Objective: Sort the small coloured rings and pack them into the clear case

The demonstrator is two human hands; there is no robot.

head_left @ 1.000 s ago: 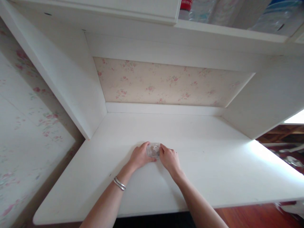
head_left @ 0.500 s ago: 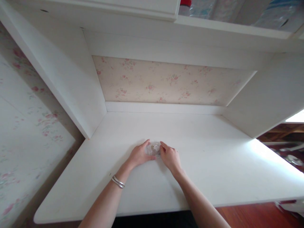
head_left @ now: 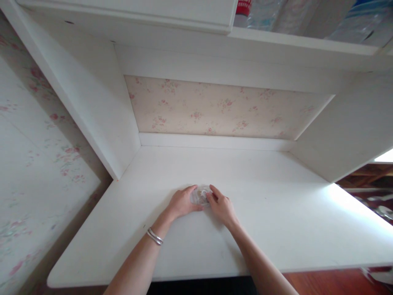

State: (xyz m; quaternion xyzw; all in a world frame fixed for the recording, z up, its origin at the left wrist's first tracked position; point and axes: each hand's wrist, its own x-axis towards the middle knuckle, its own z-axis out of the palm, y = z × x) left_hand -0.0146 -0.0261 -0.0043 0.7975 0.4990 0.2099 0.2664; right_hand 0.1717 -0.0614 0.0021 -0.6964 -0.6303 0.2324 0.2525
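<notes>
A small clear round object (head_left: 200,194), like a transparent plastic container with something pale inside, sits on the white desk (head_left: 276,221) near its middle. My left hand (head_left: 181,203) cups its left side, fingers curled round it. My right hand (head_left: 221,207) grips its right side with thumb and fingertips. A silver bracelet (head_left: 154,237) circles my left wrist. What the container holds is too small to tell.
The desk sits in a white alcove with a floral wallpaper back panel (head_left: 215,108) and white side walls. A shelf above holds plastic bottles (head_left: 260,12). Red-brown wooden floor (head_left: 337,282) shows below the desk's front edge, and clutter lies at the far right.
Both hands stay on the clear object at the same spot; the right fingers have closed a little further over it. The camera shifted slightly.
</notes>
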